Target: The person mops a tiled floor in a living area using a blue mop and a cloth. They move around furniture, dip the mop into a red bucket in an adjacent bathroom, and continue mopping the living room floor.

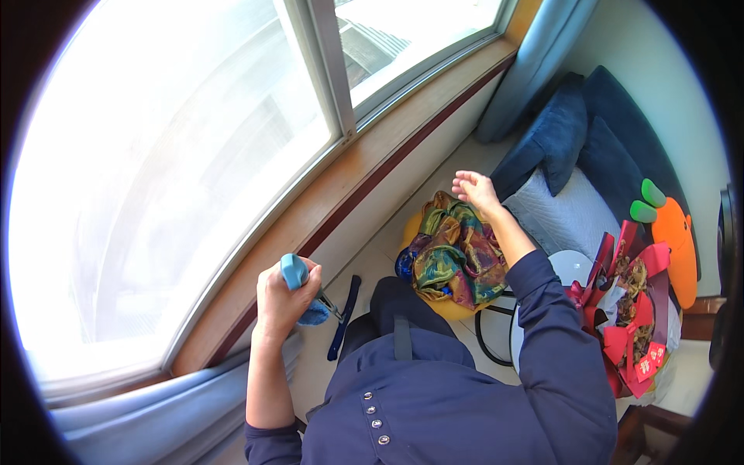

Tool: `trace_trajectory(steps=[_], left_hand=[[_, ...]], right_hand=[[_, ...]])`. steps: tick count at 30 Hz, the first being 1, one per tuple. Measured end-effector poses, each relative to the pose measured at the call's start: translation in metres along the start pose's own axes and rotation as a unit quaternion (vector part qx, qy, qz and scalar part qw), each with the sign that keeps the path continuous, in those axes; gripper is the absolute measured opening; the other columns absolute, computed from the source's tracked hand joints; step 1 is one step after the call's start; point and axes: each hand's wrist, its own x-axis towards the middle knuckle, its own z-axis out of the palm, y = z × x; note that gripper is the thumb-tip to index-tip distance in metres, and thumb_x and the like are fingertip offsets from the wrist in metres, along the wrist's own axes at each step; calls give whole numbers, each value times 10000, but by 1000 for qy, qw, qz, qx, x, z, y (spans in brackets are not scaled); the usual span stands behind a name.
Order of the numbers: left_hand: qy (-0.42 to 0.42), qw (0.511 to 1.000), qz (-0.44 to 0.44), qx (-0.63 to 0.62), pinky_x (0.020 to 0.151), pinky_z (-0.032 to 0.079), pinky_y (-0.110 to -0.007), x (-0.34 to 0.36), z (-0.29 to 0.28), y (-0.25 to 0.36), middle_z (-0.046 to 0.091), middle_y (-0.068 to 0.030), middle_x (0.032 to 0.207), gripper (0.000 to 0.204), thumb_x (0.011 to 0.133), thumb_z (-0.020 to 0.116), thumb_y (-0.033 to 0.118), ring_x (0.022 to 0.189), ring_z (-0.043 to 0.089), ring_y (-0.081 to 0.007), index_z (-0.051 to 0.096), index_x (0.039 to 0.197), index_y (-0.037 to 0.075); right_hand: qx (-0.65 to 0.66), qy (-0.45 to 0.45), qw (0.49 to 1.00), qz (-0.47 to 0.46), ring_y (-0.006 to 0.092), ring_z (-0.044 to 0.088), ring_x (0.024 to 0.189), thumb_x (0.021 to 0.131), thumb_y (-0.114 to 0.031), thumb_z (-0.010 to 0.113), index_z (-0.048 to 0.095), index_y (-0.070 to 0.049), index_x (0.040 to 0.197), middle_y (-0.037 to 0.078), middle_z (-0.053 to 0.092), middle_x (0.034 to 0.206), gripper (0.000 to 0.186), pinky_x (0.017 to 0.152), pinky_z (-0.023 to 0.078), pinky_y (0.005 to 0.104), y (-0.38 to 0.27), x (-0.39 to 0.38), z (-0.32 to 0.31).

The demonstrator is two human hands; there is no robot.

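Observation:
My left hand [285,304] is closed around the teal handle of a window squeegee [294,271], close to the sill. Below the fist, a metal neck runs toward a long dark blue bar [346,318], which looks like the squeegee's head. A fluffy blue cloth or pad [314,314] shows under the fingers; how it is attached is hidden. Out to the right, my right hand [475,191] is raised and holds nothing, its fingers loosely stretched. It is nearest to a heap of shiny multicoloured fabric [465,260] on a round yellow base [449,308].
A large window [178,170] with a wooden sill [372,167] runs along my left. Blue-grey curtains [535,70] hang at the far end. To the right are dark blue cushions [562,139], an orange carrot-shaped plush [674,244] and a red-wrapped dried bouquet [635,325].

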Motion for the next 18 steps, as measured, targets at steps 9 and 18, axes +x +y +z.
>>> trace_trajectory(steps=[9,18], left_hand=[[-84,996,-27,26,505,466,-321,74,38,-1,566,-117,519,316,678,730,279,486,592,-225,579,594,14],[-170,982,-76,36,623,492,-395,193,171,-33,619,-151,648,342,648,714,363,674,632,-313,621,689,36]], right_hand=[[25,98,985,-143,129,623,844,908,-113,487,532,-22,1137,66,615,995,251,688,510,240,-143,57,-61],[-85,289,921,-247,148,613,886,864,-114,507,487,-8,1227,98,570,1150,378,647,518,262,-216,206,-174]])
